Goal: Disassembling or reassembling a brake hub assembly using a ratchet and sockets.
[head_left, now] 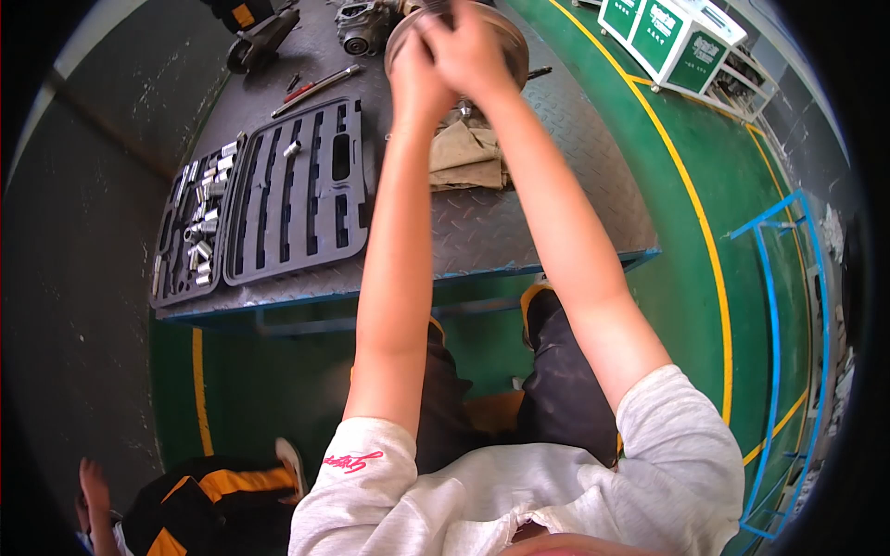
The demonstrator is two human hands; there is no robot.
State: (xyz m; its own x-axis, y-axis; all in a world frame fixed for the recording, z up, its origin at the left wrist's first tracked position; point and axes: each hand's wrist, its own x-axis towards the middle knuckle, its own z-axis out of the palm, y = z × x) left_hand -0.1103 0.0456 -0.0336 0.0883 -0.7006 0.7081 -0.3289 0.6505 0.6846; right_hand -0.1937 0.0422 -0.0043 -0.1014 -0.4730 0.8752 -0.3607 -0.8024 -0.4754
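Observation:
Both my arms reach out to the far part of the workbench, over a round brownish metal disc (515,48). My left hand (416,82) and my right hand (470,57) are pressed close together above it, their fingers closed around something dark at the upper picture edge. What they grip is mostly hidden by the hands and cut off by the frame. Below the disc, between my forearms, lies a folded tan cloth (464,159). A small shiny metal piece (464,108) sits just above the cloth.
An opened black socket case (301,199) with loose sockets (206,222) covers the bench's left side. Beyond it lie a red-handled tool (298,94) and a metal machine part (360,28). At lower left is another person (213,500); a blue metal frame (774,306) stands right.

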